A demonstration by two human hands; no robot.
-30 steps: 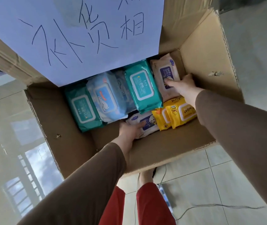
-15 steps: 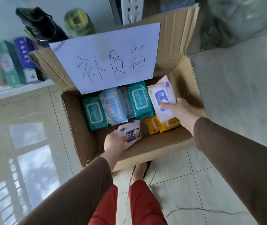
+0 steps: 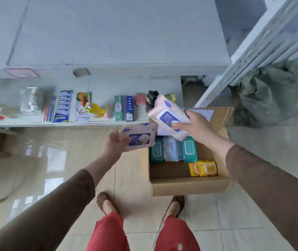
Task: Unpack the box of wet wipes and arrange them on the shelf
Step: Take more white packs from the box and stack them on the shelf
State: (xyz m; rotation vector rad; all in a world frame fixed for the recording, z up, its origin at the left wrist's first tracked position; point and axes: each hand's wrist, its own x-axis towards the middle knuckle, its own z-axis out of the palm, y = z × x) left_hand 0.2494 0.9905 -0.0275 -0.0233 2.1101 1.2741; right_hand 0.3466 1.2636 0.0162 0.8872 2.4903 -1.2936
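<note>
Left hand (image 3: 114,144): grips one pale baby wipes pack (image 3: 139,138), held above the floor, left of the cardboard box (image 3: 189,186). Right hand (image 3: 198,126): fingers curled round a second baby wipes pack (image 3: 168,117), raised over the box. In the box: two teal packs (image 3: 189,149), one blue pack (image 3: 171,148), yellow packs (image 3: 203,168). Shelf (image 3: 54,123) beyond: toothpaste boxes (image 3: 123,108), toothbrushes (image 3: 49,109).
</note>
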